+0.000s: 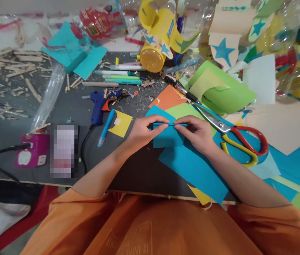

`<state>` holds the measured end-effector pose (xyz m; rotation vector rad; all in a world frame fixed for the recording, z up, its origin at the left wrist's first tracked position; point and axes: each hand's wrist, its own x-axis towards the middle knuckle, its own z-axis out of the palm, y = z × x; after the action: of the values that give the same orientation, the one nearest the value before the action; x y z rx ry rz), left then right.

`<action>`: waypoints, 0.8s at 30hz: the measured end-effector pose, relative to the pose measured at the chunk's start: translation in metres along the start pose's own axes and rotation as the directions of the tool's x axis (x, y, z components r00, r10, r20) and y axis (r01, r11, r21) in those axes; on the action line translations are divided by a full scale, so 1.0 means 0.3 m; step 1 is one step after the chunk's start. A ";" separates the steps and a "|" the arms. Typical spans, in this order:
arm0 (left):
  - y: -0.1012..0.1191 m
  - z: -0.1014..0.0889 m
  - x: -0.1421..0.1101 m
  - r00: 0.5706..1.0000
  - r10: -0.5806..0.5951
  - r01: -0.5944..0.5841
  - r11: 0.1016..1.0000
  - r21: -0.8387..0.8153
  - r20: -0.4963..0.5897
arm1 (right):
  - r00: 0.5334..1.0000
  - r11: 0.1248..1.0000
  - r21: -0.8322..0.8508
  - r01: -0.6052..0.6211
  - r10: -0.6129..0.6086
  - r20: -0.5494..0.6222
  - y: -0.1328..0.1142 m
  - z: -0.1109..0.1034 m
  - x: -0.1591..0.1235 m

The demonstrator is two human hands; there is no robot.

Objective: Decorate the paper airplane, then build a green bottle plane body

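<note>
Between my two hands is a piece of blue paper [168, 138] with a narrow fold or edge along its top. My left hand [145, 130] pinches the fold near its middle, thumb against fingers. Close beside it, my right hand [195, 132] pinches the same strip from the other side. A larger blue sheet [194, 168] lies on the table beneath. Right of my right hand rest large scissors [220, 125] with one red and one yellow handle. Left of my left hand are a yellow paper piece [123, 125] and a blue marker [107, 125].
A blue glue gun [97, 108] with a black cord lies left of centre. Near the front left are a phone [64, 150] and a purple box [31, 150]. Several markers [123, 81], wood scraps [24, 63] and a decorated yellow bottle [156, 39] stand or lie farther back.
</note>
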<state>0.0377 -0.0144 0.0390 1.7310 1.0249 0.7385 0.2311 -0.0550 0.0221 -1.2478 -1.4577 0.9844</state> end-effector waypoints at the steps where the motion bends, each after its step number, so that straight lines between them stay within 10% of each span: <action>1: 0.000 -0.001 -0.002 1.000 -0.019 0.019 1.000 -0.003 0.012 | 1.000 1.000 0.013 -0.001 0.001 0.001 -0.002 -0.001 0.001; 24: 0.000 0.004 -0.006 0.991 -0.061 0.057 0.998 0.030 0.123 | 0.998 0.998 0.047 -0.030 0.028 0.047 -0.020 0.000 0.005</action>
<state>0.0378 -0.0166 0.0387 1.7389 1.0002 0.5750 0.2297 -0.0545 0.0281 -1.2220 -1.4474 1.0681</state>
